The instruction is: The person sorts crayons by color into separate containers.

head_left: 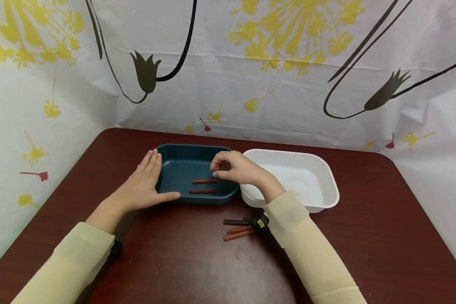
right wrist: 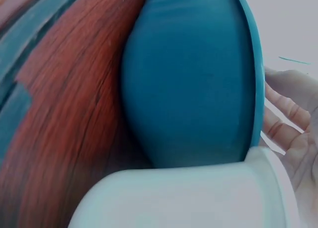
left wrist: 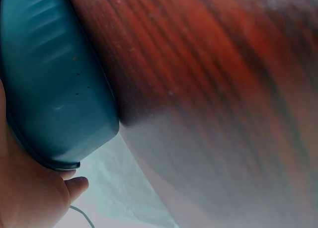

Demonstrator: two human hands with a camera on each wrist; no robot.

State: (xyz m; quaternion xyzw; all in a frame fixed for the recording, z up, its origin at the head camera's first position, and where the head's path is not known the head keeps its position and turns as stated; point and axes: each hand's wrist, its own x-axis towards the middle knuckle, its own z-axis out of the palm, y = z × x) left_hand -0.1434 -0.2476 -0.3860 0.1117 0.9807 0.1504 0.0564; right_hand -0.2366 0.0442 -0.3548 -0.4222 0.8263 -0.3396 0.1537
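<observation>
1. Evidently, two red-brown sticks (head_left: 202,191) lie in the teal dish (head_left: 175,173), near its front wall and roughly parallel. They look light, straight and stiff, so a fingertip pinch at mid-length should suit them better than a full grasp.
2. More red-brown sticks (head_left: 238,237) and a black stick (head_left: 234,222) lie on the worktop (head_left: 197,253), close together below the right sleeve (head_left: 308,240). Being so slim, they would probably roll or skid if nudged; coming down from above, with finger and thumb on opposite sides, seems safest.
3. The left hand (head_left: 146,181) lies with fingers straight against the left end of the teal dish, thumb reaching over its front corner. The smooth wall looks rigid but rather light, likely to slide when pushed, and the rim offers the surest hold.
4. The right hand (head_left: 235,166) is over the right end of that dish, fingers bent toward the thumb; a dark spot shows among them, but I cannot tell whether anything is pinched there.
5. The white dish (head_left: 304,181) stands just beside the teal one and looks similarly stiff, best lifted by its rim.
</observation>
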